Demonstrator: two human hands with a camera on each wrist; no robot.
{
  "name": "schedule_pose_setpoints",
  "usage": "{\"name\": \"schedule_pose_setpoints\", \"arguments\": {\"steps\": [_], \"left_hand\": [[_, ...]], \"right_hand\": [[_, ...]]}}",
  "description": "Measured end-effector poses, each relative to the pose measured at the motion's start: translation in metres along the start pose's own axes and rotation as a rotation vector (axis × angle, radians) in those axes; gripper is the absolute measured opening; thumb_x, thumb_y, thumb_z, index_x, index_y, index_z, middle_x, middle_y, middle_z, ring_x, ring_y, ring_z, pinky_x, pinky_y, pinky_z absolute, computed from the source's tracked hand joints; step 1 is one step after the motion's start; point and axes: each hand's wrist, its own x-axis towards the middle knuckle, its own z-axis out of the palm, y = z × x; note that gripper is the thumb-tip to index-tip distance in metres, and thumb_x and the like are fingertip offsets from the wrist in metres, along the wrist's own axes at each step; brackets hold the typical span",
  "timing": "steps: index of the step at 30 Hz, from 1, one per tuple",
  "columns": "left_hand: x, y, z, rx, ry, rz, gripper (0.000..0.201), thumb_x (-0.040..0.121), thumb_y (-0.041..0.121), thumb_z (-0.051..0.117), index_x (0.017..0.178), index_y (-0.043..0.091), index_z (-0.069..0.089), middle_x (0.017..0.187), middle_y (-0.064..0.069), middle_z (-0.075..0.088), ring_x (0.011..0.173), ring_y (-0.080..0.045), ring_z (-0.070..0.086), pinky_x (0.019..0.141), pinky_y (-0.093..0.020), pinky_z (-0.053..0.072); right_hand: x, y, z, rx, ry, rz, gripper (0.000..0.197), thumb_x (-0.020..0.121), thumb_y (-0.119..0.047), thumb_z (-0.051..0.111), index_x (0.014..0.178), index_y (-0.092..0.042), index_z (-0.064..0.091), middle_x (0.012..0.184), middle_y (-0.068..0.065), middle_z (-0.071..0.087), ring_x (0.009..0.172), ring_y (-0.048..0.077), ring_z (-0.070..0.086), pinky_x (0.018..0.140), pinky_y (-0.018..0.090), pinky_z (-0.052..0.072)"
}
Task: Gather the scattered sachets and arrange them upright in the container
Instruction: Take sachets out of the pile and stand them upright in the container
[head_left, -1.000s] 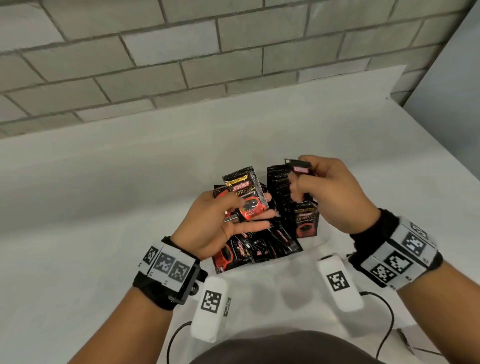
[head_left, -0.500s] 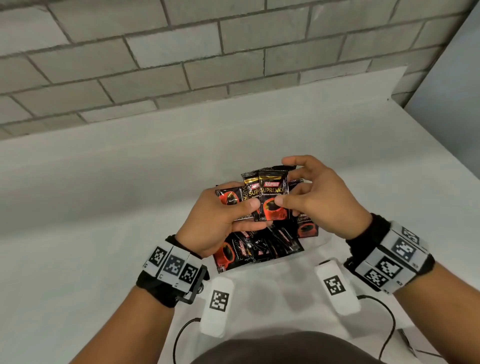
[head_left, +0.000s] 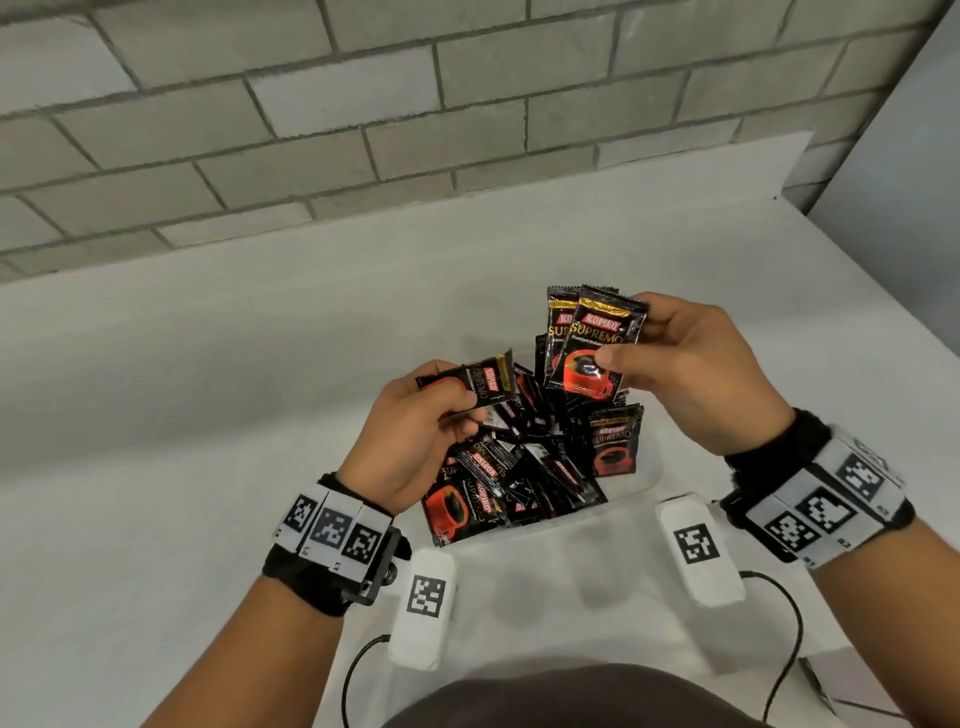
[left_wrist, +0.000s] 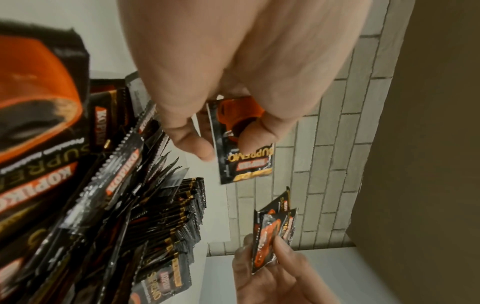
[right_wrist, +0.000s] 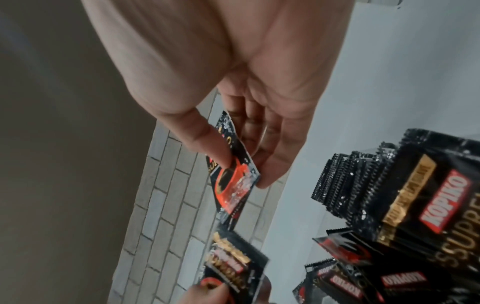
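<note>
- Sachets (head_left: 519, 467): black, printed "KOPIKO SUPREMO" with a red cup, heaped loose in a clear container (head_left: 647, 470) on the white table (head_left: 208, 415).
- Most of the heap lies jumbled and overlapping at odd angles; 1 sachet (head_left: 614, 439) at the right side of the container stands upright, face toward the camera.
- Left wrist view: a run of sachets packed edge to edge, serrated tops lined up (left_wrist: 182, 216).
- Left hand (head_left: 410, 441): thumb and fingers pinch 1 sachet (head_left: 475, 382), held roughly sideways just above the heap's left edge. Wrist view confirms thumb on the cup print (left_wrist: 244, 144).
- Right hand (head_left: 691, 369): thumb in front, fingers behind, pinching 2 sachets (head_left: 592, 345) overlapped and upright, raised above the far side of the container.
- The 2 hands are apart, each with its own sachets; held sachets do not touch one another.
- Both wrists carry black bands with white marker tiles (head_left: 332, 527).
- 2 white marker blocks (head_left: 423, 608) with cables at the near side, below the container.
- Grey block wall (head_left: 363, 130) behind the table.
</note>
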Motion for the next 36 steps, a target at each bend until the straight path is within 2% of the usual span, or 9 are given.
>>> {"name": "schedule_pose_setpoints", "arguments": {"steps": [3,7,12,14,18,24,27,30,36], "left_hand": [[0.001,-0.002,0.001,0.120,0.007,0.076,0.010,0.091,0.001,0.069,0.093,0.011,0.069,0.081,-0.003,0.068,0.071,-0.013,0.061,0.060,-0.022,0.046],[0.000,-0.001,0.005,0.205,-0.025,0.157,0.027,0.080,0.009,0.079,0.105,0.011,0.070,0.072,-0.005,0.070,0.053,-0.014,0.056,0.054,-0.022,0.048],[-0.003,0.003,0.011,0.181,-0.160,0.103,0.038,0.090,-0.007,0.066,0.122,0.012,0.059,0.097,-0.021,0.077,0.090,-0.034,0.076,0.086,-0.037,0.062],[-0.007,0.003,0.015,0.111,-0.220,0.061,0.044,0.081,-0.002,0.065,0.123,0.009,0.057,0.103,-0.025,0.075,0.096,-0.037,0.075,0.092,-0.041,0.060],[-0.008,-0.003,0.020,0.132,-0.215,0.076,0.038,0.096,0.005,0.066,0.132,0.008,0.053,0.111,-0.024,0.073,0.103,-0.040,0.073,0.092,-0.055,0.058],[-0.009,-0.001,0.016,0.272,-0.269,0.056,0.027,0.103,0.004,0.055,0.130,0.006,0.060,0.113,-0.018,0.073,0.092,-0.048,0.073,0.086,-0.052,0.061],[-0.009,0.000,0.013,0.341,-0.283,0.064,0.026,0.103,0.006,0.055,0.127,0.010,0.064,0.117,-0.012,0.074,0.092,-0.043,0.075,0.090,-0.053,0.060],[-0.007,-0.001,0.013,0.320,-0.243,0.065,0.027,0.104,0.006,0.054,0.129,0.007,0.064,0.118,-0.015,0.074,0.095,-0.042,0.075,0.097,-0.055,0.056],[-0.005,-0.001,0.015,0.283,-0.213,0.086,0.026,0.103,0.003,0.053,0.126,0.007,0.065,0.113,-0.017,0.075,0.093,-0.037,0.076,0.092,-0.042,0.060]], "right_hand": [[-0.002,-0.001,0.001,0.047,-0.079,0.039,0.048,0.069,0.000,0.081,0.114,0.001,0.066,0.105,0.024,0.073,0.097,0.045,0.070,0.086,0.056,0.056],[-0.008,0.006,0.016,-0.096,-0.140,0.048,0.028,0.080,0.004,0.077,0.107,0.000,0.067,0.095,0.021,0.075,0.073,0.033,0.067,0.068,0.038,0.056],[-0.007,0.010,0.024,-0.115,-0.006,0.027,0.031,0.080,0.003,0.078,0.105,-0.007,0.061,0.087,0.013,0.074,0.058,0.028,0.066,0.062,0.040,0.058],[-0.007,0.011,0.027,-0.124,0.010,0.031,0.039,0.080,0.004,0.078,0.110,-0.009,0.057,0.089,0.013,0.074,0.060,0.030,0.068,0.066,0.045,0.059],[-0.010,0.014,0.036,-0.115,-0.023,0.077,0.051,0.080,0.005,0.078,0.120,-0.012,0.052,0.104,0.019,0.070,0.072,0.040,0.073,0.071,0.053,0.061],[-0.013,-0.002,0.026,-0.541,-0.250,-0.206,0.093,0.077,-0.002,0.078,0.146,-0.048,0.035,0.122,-0.004,0.055,0.107,0.012,0.064,0.092,0.026,0.052],[-0.010,-0.006,0.024,-0.727,-0.364,-0.274,0.069,0.083,-0.002,0.071,0.137,-0.041,0.055,0.122,-0.012,0.059,0.114,0.003,0.058,0.100,0.023,0.045],[-0.010,-0.006,0.026,-0.717,-0.287,-0.223,0.042,0.090,-0.007,0.067,0.120,-0.035,0.068,0.112,-0.013,0.064,0.083,-0.008,0.063,0.081,0.024,0.052],[-0.012,-0.010,0.024,-0.527,-0.229,-0.105,0.031,0.095,-0.008,0.065,0.110,-0.034,0.072,0.111,-0.008,0.072,0.072,0.022,0.075,0.070,0.039,0.063]]}}
